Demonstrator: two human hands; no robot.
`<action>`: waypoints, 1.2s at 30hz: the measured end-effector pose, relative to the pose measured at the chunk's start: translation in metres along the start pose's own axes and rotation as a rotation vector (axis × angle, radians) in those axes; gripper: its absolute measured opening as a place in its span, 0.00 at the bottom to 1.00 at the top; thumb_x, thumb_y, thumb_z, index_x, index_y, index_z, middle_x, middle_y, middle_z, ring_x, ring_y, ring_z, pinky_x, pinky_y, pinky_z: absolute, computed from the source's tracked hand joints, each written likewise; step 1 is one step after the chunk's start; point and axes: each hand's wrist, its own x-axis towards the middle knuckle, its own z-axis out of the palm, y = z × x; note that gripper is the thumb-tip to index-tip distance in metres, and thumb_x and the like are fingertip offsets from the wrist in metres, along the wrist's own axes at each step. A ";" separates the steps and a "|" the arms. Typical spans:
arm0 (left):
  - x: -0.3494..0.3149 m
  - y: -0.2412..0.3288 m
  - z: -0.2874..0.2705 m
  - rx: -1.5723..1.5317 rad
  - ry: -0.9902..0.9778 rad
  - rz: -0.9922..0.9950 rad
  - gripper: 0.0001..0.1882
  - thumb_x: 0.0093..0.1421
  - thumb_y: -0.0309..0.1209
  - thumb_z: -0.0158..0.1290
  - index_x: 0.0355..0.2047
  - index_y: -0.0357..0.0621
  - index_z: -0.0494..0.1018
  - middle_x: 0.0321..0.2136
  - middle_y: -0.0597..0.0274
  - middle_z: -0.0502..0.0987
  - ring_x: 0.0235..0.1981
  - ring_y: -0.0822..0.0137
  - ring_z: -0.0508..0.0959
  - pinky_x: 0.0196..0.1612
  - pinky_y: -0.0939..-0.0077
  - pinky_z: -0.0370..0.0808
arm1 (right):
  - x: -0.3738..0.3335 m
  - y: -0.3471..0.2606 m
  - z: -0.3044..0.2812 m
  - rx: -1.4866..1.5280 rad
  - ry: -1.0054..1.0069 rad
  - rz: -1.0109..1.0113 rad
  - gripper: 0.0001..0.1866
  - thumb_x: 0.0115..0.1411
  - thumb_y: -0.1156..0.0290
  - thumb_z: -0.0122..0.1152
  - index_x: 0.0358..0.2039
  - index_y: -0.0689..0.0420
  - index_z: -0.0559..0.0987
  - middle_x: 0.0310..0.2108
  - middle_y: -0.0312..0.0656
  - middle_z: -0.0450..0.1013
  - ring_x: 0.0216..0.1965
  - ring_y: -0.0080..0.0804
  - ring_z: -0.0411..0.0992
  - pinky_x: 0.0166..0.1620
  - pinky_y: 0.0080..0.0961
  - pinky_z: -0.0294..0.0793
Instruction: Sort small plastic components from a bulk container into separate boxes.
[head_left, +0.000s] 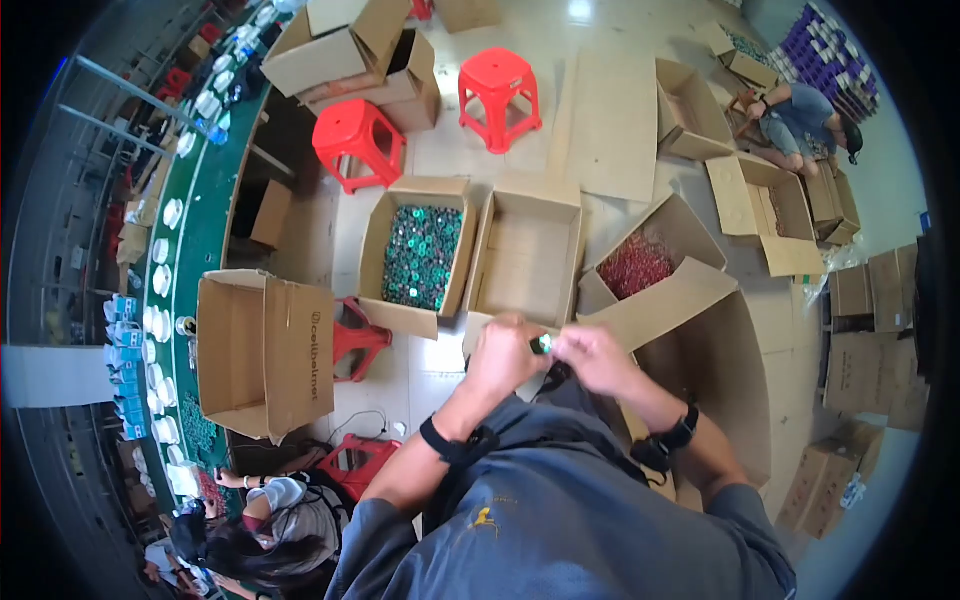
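My left hand (505, 352) is closed, its thumb and fingers around a small shiny green piece (541, 345) whose exact kind is too small to tell. Beside it, my right hand (598, 358) is pinched, with the fingertips close to that piece; what lies between them is hidden. Both hands are in front of my waist, over the near edge of an open cardboard box (527, 250). To its left, another carton (462, 262) holds many small round green and dark parts (420, 255). On the right, a carton (690, 228) contains thin red pieces (637, 265).
A large open carton (735, 350) stands close by my right arm. Red stools (497, 95) and a tilted box (265, 355) are to the left, along a green workbench (205, 190). One person (285, 520) works at that bench; another (795, 125) sits at far right among boxes.
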 end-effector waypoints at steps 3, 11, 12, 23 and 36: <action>0.015 -0.029 -0.017 0.021 0.049 -0.014 0.13 0.41 0.31 0.69 0.29 0.43 0.84 0.25 0.51 0.78 0.30 0.49 0.80 0.37 0.58 0.79 | 0.047 -0.003 0.005 -0.386 0.072 0.114 0.11 0.65 0.70 0.58 0.27 0.61 0.79 0.16 0.46 0.68 0.20 0.22 0.67 0.26 0.30 0.66; 0.036 -0.092 -0.059 -0.059 0.055 0.059 0.16 0.39 0.31 0.71 0.31 0.44 0.85 0.23 0.55 0.77 0.26 0.56 0.79 0.33 0.64 0.78 | 0.098 -0.030 0.056 -0.200 0.046 0.153 0.14 0.65 0.67 0.61 0.24 0.62 0.77 0.15 0.45 0.62 0.20 0.19 0.60 0.25 0.28 0.63; 0.037 -0.093 -0.067 -0.071 0.039 0.060 0.16 0.39 0.31 0.71 0.31 0.44 0.85 0.23 0.55 0.77 0.26 0.56 0.79 0.33 0.64 0.78 | 0.096 -0.047 0.065 -0.224 0.016 0.070 0.14 0.64 0.67 0.61 0.24 0.62 0.76 0.15 0.46 0.62 0.19 0.19 0.60 0.25 0.29 0.63; 0.048 -0.138 -0.087 -0.041 -0.031 0.086 0.15 0.40 0.29 0.70 0.31 0.43 0.84 0.23 0.54 0.76 0.26 0.56 0.78 0.33 0.63 0.77 | 0.131 -0.039 0.096 -0.391 0.077 0.163 0.13 0.63 0.66 0.61 0.25 0.62 0.78 0.16 0.50 0.65 0.17 0.30 0.62 0.24 0.32 0.64; 0.051 -0.154 -0.113 -0.115 0.025 -0.039 0.15 0.40 0.30 0.71 0.30 0.40 0.84 0.26 0.53 0.78 0.28 0.53 0.81 0.35 0.63 0.79 | 0.161 -0.043 0.109 -0.487 0.119 0.223 0.11 0.63 0.66 0.59 0.29 0.59 0.79 0.21 0.55 0.71 0.24 0.54 0.73 0.29 0.41 0.71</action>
